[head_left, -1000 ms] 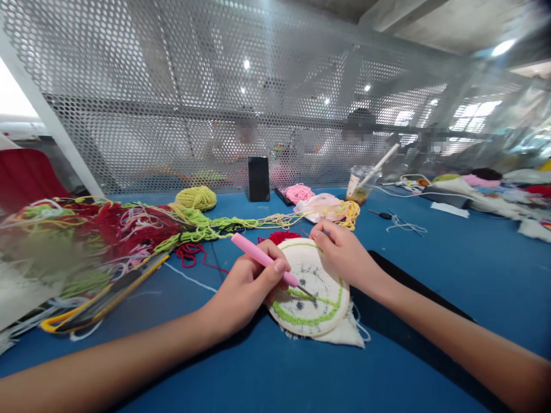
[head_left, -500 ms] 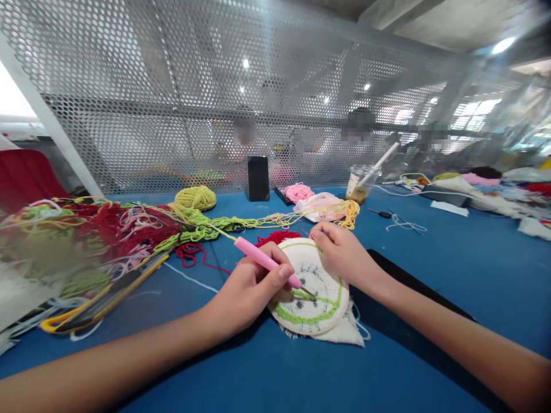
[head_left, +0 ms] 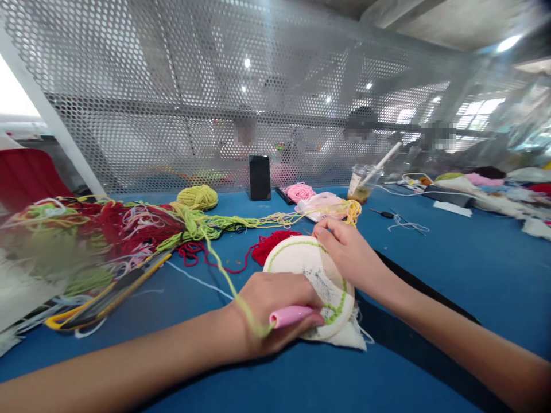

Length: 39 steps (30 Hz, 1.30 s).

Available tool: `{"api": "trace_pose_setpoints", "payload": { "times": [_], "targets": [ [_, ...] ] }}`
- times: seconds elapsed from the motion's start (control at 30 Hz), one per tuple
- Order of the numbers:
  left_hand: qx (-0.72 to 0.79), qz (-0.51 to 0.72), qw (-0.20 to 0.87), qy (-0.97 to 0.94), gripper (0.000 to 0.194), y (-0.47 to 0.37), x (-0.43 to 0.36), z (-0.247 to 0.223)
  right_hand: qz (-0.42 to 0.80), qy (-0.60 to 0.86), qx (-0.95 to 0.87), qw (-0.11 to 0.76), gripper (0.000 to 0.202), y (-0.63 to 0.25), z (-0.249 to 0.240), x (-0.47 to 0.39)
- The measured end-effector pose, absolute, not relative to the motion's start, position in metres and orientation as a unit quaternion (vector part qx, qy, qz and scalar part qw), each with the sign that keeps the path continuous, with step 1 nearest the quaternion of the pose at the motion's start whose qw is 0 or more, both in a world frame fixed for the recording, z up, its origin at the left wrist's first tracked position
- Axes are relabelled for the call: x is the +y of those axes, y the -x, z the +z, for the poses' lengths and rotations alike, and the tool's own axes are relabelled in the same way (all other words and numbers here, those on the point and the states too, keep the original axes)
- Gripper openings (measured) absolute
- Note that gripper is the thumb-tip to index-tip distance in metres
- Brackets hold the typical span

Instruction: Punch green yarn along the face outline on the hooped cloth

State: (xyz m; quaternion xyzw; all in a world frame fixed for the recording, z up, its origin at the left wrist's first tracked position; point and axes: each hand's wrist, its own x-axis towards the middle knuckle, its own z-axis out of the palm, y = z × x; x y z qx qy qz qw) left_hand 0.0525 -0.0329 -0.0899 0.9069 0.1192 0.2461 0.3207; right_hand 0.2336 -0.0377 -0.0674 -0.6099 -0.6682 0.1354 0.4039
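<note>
My left hand (head_left: 278,310) is closed around a pink punch needle (head_left: 291,316), whose tip is hidden behind my fingers. Green yarn (head_left: 221,267) runs from the back end of its handle to the pile on the left. Under that hand is a round embroidery hoop (head_left: 293,261) with white cloth, dark printed marks and a line of green loops along its edge. My right hand (head_left: 344,246) pinches the hoop's upper right rim. Frayed cloth sticks out below the hoop, and a red yarn bundle (head_left: 271,245) lies behind it.
Tangled yarn (head_left: 124,226) and scissors-like yellow-edged handles (head_left: 116,292) lie left on the blue table (head_left: 185,376). Farther back stand a yellow-green yarn ball (head_left: 198,198), a phone (head_left: 259,178) and a cup with a straw (head_left: 364,182). A perforated metal screen (head_left: 172,137) rises behind.
My left hand has rolled over and shifted down and right across the hoop, bringing the punch needle's handle low and nearly level. The green yarn now hangs in a longer curve. My right hand stays at the rim.
</note>
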Motion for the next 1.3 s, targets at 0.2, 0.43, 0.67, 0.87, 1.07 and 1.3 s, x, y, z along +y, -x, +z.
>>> {"api": "trace_pose_setpoints", "payload": {
  "times": [0.2, 0.43, 0.67, 0.87, 1.07, 1.3],
  "targets": [
    [0.169, 0.260, 0.416, -0.855, 0.018, -0.054, -0.033, -0.087, 0.123, 0.601, -0.674, 0.412, 0.019, -0.235, -0.070, -0.038],
    [0.213, 0.346, 0.604, -0.685, 0.024, -0.053, -0.027, -0.089, 0.128, 0.618, -0.667, 0.396, 0.019, -0.239, -0.079, -0.032],
    [0.213, 0.363, 0.606, -0.675, 0.026, -0.052, -0.023, -0.091, 0.125, 0.623, -0.665, 0.393, 0.019, -0.240, -0.081, -0.031],
    [0.212, 0.348, 0.603, -0.686, 0.024, -0.052, -0.025, -0.089, 0.129, 0.623, -0.665, 0.392, 0.020, -0.240, -0.081, -0.032],
    [0.217, 0.332, 0.595, -0.699, 0.025, -0.053, -0.027, -0.087, 0.127, 0.620, -0.666, 0.395, 0.020, -0.240, -0.082, -0.031],
    [0.220, 0.298, 0.504, -0.780, 0.021, -0.051, -0.030, -0.087, 0.126, 0.624, -0.668, 0.385, 0.020, -0.239, -0.079, -0.033]
  ]
}}
